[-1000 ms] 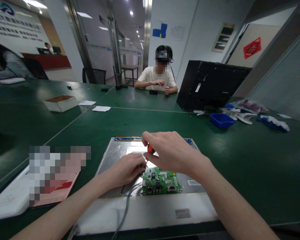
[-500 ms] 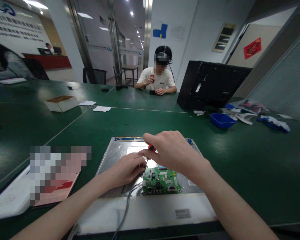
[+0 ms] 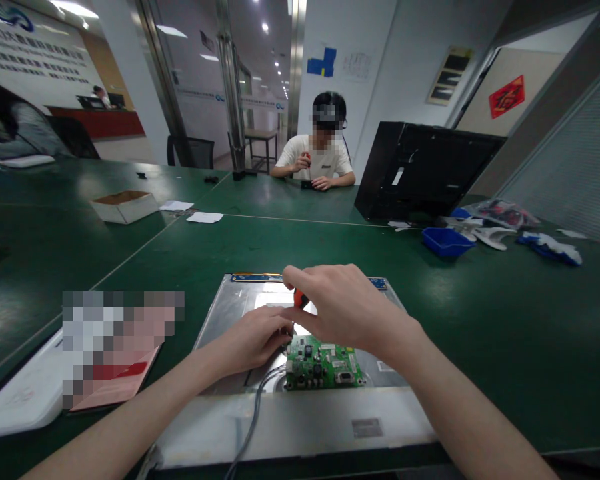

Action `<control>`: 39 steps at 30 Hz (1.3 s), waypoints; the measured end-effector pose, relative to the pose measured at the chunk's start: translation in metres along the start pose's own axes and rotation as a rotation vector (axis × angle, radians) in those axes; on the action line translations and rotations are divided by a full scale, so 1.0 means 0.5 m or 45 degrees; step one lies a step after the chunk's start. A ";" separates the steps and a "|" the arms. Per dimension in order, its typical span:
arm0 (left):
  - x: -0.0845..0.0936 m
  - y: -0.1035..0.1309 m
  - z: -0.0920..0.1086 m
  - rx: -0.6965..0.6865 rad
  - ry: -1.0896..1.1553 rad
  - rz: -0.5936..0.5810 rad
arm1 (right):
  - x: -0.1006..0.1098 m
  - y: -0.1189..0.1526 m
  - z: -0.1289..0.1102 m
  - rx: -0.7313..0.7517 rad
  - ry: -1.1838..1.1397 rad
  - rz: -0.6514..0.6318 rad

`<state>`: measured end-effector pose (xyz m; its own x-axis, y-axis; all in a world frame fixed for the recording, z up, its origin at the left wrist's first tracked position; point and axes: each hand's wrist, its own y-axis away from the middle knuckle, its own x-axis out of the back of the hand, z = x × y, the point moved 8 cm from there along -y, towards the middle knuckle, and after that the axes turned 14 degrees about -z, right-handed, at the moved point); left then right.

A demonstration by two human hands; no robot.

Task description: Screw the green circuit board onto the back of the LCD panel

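Note:
A green circuit board (image 3: 323, 365) lies on a silvery metal panel (image 3: 220, 327) in front of me. My right hand (image 3: 337, 303) is closed round the red and black handle of a screwdriver (image 3: 300, 298), above the board's upper left corner. The screwdriver's tip is hidden behind my fingers. My left hand (image 3: 260, 337) is at that same corner, fingers pressed together near the screwdriver's lower end; what they hold, if anything, is too small to make out. A grey cable (image 3: 253, 427) runs from the board's left side to the panel's near edge.
Left of the panel lie a white tray (image 3: 20, 393) and a pink sheet (image 3: 125, 383). Farther back are an open box (image 3: 125, 208), papers (image 3: 205, 217), a blue tray (image 3: 447, 242) and a large black monitor (image 3: 425, 173). Across the table (image 3: 280, 240) sits a person (image 3: 325, 157) holding a tool.
My right hand has shifted slightly left and the screwdriver handle has turned a little in its fingers. My left hand stays at the board's corner.

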<state>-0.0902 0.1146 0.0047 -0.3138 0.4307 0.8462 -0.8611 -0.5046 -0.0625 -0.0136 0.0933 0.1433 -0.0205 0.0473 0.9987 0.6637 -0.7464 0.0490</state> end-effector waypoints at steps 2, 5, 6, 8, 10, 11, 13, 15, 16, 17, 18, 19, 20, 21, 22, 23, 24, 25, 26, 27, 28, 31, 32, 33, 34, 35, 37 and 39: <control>0.004 0.000 0.003 0.026 -0.031 -0.011 | -0.002 -0.003 0.006 -0.046 0.029 0.014; 0.009 0.000 0.010 0.015 -0.057 -0.011 | -0.004 -0.007 0.010 -0.081 0.075 0.020; 0.010 0.000 0.011 0.004 -0.056 -0.005 | -0.004 -0.007 0.009 -0.078 0.081 0.017; 0.010 0.001 0.010 -0.009 -0.046 0.005 | -0.002 -0.005 0.006 -0.047 0.064 0.011; 0.007 0.002 0.006 -0.002 -0.039 0.002 | 0.001 -0.002 0.000 0.000 0.021 0.006; 0.005 0.003 0.005 0.005 -0.038 -0.002 | 0.003 0.000 -0.002 0.020 0.000 0.001; 0.003 0.004 0.004 0.016 -0.037 -0.011 | 0.004 0.002 -0.005 0.043 -0.024 -0.023; 0.005 0.004 0.007 0.020 -0.042 -0.010 | 0.003 0.003 -0.006 0.035 -0.024 -0.047; 0.006 0.004 0.009 0.018 -0.047 -0.008 | 0.003 0.002 -0.005 0.025 -0.017 -0.051; 0.007 0.004 0.011 0.014 -0.051 -0.007 | 0.002 0.001 -0.004 0.011 -0.007 -0.050; 0.008 0.003 0.014 0.009 -0.053 -0.005 | 0.002 0.000 -0.002 -0.005 0.005 -0.045; 0.009 0.003 0.016 0.003 -0.054 -0.003 | 0.001 -0.001 0.000 -0.020 0.017 -0.038; 0.010 0.003 0.017 -0.003 -0.052 -0.001 | 0.001 -0.002 0.002 -0.034 0.030 -0.029; 0.011 0.002 0.017 -0.005 -0.049 0.001 | 0.000 -0.002 0.003 -0.045 0.042 -0.023; 0.011 0.002 0.016 -0.004 -0.045 0.000 | -0.001 -0.003 0.004 -0.051 0.051 -0.019; 0.010 0.002 0.015 -0.002 -0.041 -0.003 | -0.001 -0.003 0.005 -0.054 0.056 -0.014; 0.009 0.002 0.014 -0.001 -0.038 -0.007 | 0.000 -0.002 0.004 -0.052 0.057 -0.006; 0.008 0.003 0.012 0.000 -0.033 -0.009 | 0.001 -0.001 0.003 -0.044 0.055 0.002; 0.007 0.003 0.010 -0.001 -0.028 -0.008 | 0.002 0.000 0.001 -0.032 0.050 0.010; 0.006 0.003 0.009 0.000 -0.023 -0.005 | 0.003 0.001 -0.001 -0.017 0.041 0.015; 0.005 0.004 0.007 0.003 -0.019 -0.001 | 0.005 0.003 -0.003 -0.003 0.033 0.019; 0.004 0.004 0.005 0.011 -0.014 0.005 | 0.005 0.005 -0.007 0.027 0.012 0.008; 0.005 0.004 0.005 0.011 -0.014 0.007 | 0.005 0.005 -0.008 0.033 0.006 0.003; 0.006 0.004 0.007 0.010 -0.017 0.008 | 0.004 0.005 -0.007 0.037 0.002 0.001; 0.007 0.004 0.010 0.008 -0.021 0.008 | 0.003 0.004 -0.006 0.035 0.000 0.002; 0.009 0.004 0.013 0.004 -0.027 0.007 | 0.003 0.002 -0.005 0.027 0.001 0.004; 0.012 0.003 0.018 0.002 -0.039 -0.006 | 0.001 -0.001 0.000 -0.002 0.013 0.009; 0.012 0.002 0.021 0.004 -0.043 -0.024 | -0.001 -0.004 0.003 -0.034 0.038 0.008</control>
<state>-0.0888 0.1090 0.0154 -0.2836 0.4145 0.8648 -0.8655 -0.4990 -0.0447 -0.0137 0.0960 0.1427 -0.0390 0.0226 0.9990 0.6439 -0.7639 0.0424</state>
